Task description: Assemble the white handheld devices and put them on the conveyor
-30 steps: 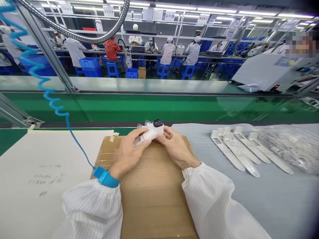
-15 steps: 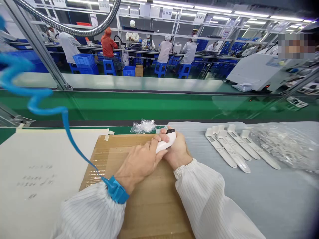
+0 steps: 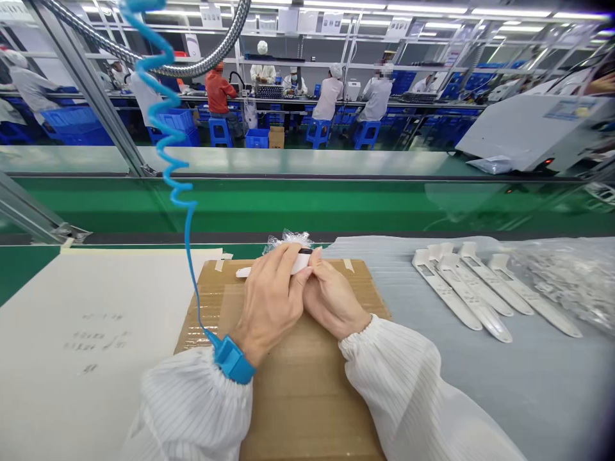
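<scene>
A small white device with a black end (image 3: pixel 302 261) sits between my hands, mostly hidden by my fingers, and a thin white strip (image 3: pixel 243 272) sticks out to the left of them. My left hand (image 3: pixel 271 301) grips it from the left and my right hand (image 3: pixel 331 298) pinches it from the right. Both hands rest just above a taped cardboard sheet (image 3: pixel 307 397). A crumpled clear plastic wrapper (image 3: pixel 287 241) lies just behind my fingers. A blue wrist strap (image 3: pixel 234 360) circles my left wrist, with its coiled blue cord (image 3: pixel 166 115) rising upward.
A white paper sheet (image 3: pixel 96 333) with faint marks lies to the left. Several white elongated plastic parts (image 3: pixel 475 291) and a clear bag (image 3: pixel 562 275) lie on a grey sheet (image 3: pixel 528 384) to the right. Behind is a green conveyor (image 3: pixel 288 205).
My hands have closed around the device, so less of it shows, and a white strip now sticks out to the left. The plastic wrapper came off it earlier and lies behind my hands.
</scene>
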A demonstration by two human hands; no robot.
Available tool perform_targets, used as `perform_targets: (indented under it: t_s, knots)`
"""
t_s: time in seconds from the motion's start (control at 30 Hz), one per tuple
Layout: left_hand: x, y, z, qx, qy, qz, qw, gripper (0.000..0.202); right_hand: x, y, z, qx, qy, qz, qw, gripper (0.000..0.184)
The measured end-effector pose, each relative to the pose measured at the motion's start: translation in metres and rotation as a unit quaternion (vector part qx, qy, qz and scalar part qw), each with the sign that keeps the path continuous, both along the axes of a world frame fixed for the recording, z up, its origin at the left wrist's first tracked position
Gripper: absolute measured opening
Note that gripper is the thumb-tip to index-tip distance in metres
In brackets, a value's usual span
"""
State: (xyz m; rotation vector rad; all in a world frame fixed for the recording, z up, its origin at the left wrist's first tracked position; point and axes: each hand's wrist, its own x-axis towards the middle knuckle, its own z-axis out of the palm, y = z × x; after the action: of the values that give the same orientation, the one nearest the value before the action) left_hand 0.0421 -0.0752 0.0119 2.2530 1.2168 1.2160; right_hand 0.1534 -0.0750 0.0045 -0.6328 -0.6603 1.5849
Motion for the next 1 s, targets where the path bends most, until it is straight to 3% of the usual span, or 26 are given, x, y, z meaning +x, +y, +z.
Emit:
perform_targets:
  t_s: [0.17, 0.3, 0.4, 0.47, 0.53, 0.6, 0.8, 1.0]
  knots:
    - [-0.009, 0.006, -0.005, -0.010, 0.028, -0.038, 0.999, 0.039, 0.020, 0.004, 0.003, -0.026, 0.020, 0.042, 0.999, 0.027]
    - [-0.020, 0.011, -0.006, -0.024, 0.063, -0.048, 0.997, 0.033, 0.035, 0.005, 0.009, -0.031, 0.062, 0.033, 0.997, 0.023]
    - [-0.021, 0.010, 0.001, -0.119, 0.003, -0.041, 0.992, 0.033, 0.033, 0.004, 0.010, -0.022, 0.033, 0.028, 0.999, 0.028]
    - [-0.019, 0.010, 0.007, -0.263, -0.073, -0.034, 0.961, 0.045, 0.028, 0.003, 0.008, -0.002, -0.022, 0.033, 0.999, 0.030]
    - [-0.019, 0.012, 0.012, -0.403, -0.140, -0.041, 0.904, 0.062, 0.024, 0.002, 0.005, 0.016, -0.069, 0.033, 0.997, 0.029]
    - [-0.020, 0.014, 0.014, -0.478, -0.191, -0.058, 0.855, 0.067, 0.021, 0.002, 0.001, 0.022, -0.085, 0.023, 0.996, 0.027]
    - [-0.024, 0.017, 0.014, -0.525, -0.287, -0.099, 0.795, 0.050, 0.023, 0.003, -0.002, 0.012, -0.092, 0.009, 0.996, 0.028]
    - [-0.024, 0.015, 0.019, -0.532, -0.315, -0.104, 0.779, 0.045, 0.022, 0.002, 0.000, 0.006, -0.116, -0.021, 0.993, 0.024]
